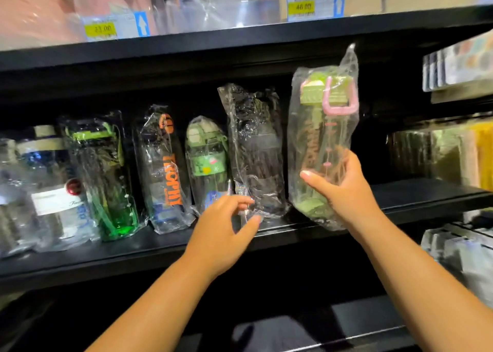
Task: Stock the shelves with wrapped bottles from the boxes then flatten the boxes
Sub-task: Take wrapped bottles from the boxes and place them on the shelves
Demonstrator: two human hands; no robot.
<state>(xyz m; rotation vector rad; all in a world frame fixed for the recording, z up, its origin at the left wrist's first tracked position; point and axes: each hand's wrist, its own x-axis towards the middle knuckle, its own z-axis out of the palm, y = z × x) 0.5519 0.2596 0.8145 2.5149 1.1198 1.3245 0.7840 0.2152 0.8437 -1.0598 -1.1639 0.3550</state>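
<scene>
- While your right grip (344, 189) clasps the lower half of the green-lidded wrapped bottle (322, 127), that bottle leans slightly, its foot at the front edge of the shelf (413, 194), just right of the dark wrapped bottle (256, 149).
- Your left grip (224, 226) sits half-curled at the dark wrapped bottle's foot; you cannot tell whether it pinches the wrap.
- Further left on the shelf stand a small green bottle (206, 159) and an orange-lettered bottle (166, 170), both wrapped.

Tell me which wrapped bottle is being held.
The rightmost bottle, with green lid and pink handle: the right hand grips it, tilted.
</scene>
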